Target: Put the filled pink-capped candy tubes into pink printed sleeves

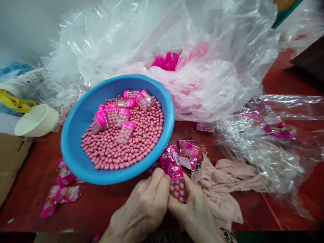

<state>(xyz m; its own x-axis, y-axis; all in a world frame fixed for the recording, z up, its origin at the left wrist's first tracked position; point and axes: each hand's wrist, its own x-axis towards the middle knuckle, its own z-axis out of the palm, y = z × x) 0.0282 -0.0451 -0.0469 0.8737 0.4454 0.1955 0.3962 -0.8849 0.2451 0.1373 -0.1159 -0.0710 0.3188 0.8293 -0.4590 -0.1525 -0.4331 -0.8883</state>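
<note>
A blue basin holds pink candy balls and several small clear vials with pink caps lying on them. In front of the basin, my left hand and my right hand are both closed around a small clear vial of pink balls. A pink printed sleeve covers the vial's upper part. Left fingers pinch the sleeve's side; right fingers wrap the vial from below.
Pink printed wrappers lie on the red-brown table, more of them at the left. A pinkish cloth lies to the right. Crumpled clear plastic bags fill the back and right. A cream cup lies at the left beside a cardboard box.
</note>
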